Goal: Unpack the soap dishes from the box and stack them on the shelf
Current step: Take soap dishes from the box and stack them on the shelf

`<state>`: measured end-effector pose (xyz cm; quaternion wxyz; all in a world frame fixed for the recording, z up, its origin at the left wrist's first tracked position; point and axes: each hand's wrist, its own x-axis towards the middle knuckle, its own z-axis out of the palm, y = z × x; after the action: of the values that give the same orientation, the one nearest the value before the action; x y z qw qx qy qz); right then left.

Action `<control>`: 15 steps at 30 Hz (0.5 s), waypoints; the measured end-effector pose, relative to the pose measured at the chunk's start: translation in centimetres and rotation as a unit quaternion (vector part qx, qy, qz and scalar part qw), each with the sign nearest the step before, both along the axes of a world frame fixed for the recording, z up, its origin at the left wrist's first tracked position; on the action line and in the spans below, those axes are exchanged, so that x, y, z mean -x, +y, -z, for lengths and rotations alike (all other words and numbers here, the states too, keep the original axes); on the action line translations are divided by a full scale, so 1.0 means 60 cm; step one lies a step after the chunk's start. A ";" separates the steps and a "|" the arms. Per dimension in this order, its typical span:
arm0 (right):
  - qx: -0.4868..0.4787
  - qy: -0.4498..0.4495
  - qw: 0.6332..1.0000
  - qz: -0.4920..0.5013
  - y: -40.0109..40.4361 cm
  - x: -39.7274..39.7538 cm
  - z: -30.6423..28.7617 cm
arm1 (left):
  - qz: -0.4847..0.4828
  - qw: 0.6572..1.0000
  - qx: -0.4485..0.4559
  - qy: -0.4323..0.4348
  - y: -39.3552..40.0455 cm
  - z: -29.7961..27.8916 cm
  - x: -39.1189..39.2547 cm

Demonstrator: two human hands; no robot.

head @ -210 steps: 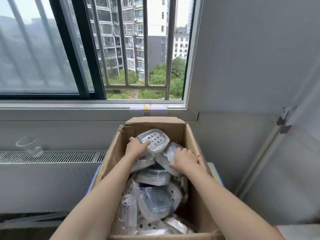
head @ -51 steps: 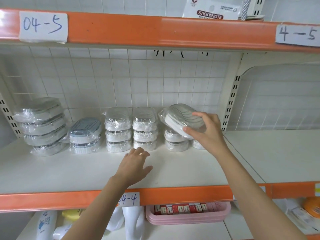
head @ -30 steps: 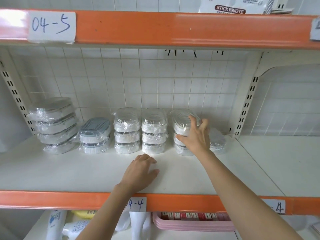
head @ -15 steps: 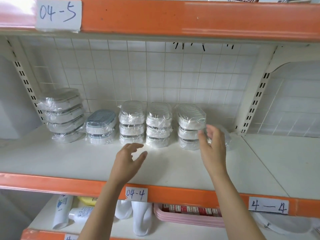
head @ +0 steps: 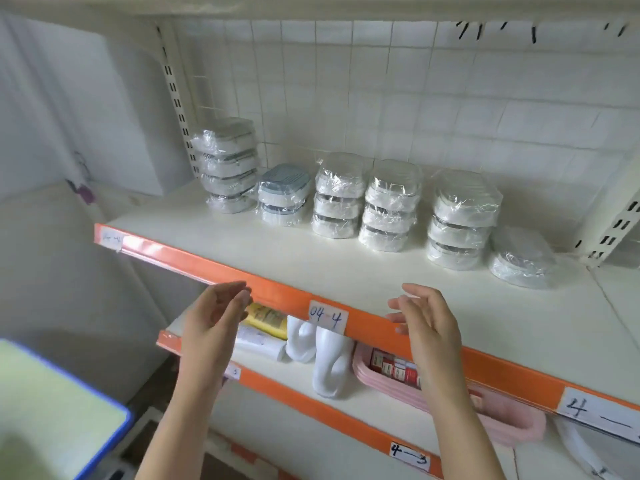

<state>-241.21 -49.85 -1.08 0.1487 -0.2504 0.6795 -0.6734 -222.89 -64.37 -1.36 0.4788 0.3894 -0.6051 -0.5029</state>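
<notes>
Both your left hand (head: 216, 315) and right hand (head: 427, 320) hang at mid-frame before the orange-edged white shelf (head: 277, 296), fingers loosely spread, holding nothing. The film-wrapped white plastic soap dishes (head: 389, 206) stand in short columns along the shelf's back, probably to leave front room. One wrapped dish (head: 521, 261) lies alone at right, likely starting the next column.

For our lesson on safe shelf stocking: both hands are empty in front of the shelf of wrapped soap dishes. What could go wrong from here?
1. The leftmost stack, four high, looks slightly uneven; adding more may topple it.
2. The single dish lies low beside the three-high stack; a careless placement could knock either.
3. The glossy plastic wrap looks slippery, so dishes might slide off each other.
</notes>
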 end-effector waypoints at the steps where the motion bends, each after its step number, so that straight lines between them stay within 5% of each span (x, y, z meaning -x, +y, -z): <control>1: -0.001 -0.006 1.000 -0.023 -0.012 -0.012 0.003 | -0.022 1.000 -0.001 -0.008 0.003 0.002 -0.026; 15: -0.014 -0.001 0.930 -0.368 -0.223 -0.354 -0.002 | -0.335 0.942 0.008 -0.003 0.030 -0.033 -0.434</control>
<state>-219.99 -63.20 -0.98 0.3900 -0.4801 0.5489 -0.5622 -196.85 -62.56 0.64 0.6211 0.5669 -0.4453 -0.3075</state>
